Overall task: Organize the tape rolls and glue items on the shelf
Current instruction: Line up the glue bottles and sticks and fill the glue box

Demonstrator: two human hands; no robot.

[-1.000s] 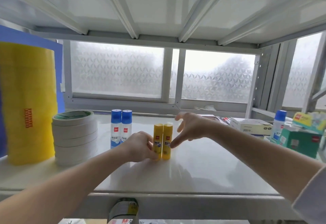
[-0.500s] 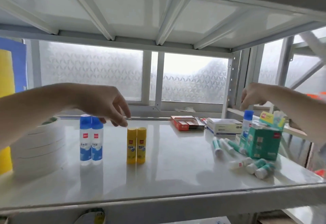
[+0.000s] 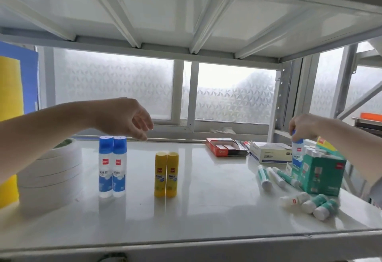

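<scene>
My right hand (image 3: 302, 126) was closed from above around the blue cap of a clear plastic liquid-glue bottle (image 3: 297, 154), which stood upright directly beneath my fingers, just behind a green cardboard box (image 3: 322, 174). I judged the bottle light, rigid and somewhat slick, so a grip lower on the body seemed safer than the cap alone. My left hand (image 3: 126, 118) hung loosely curled and held nothing; below it and slightly toward me stood two matching blue-capped glue bottles (image 3: 112, 166), with two yellow glue sticks (image 3: 166, 174) farther to its right on the white shelf (image 3: 206, 210).
</scene>
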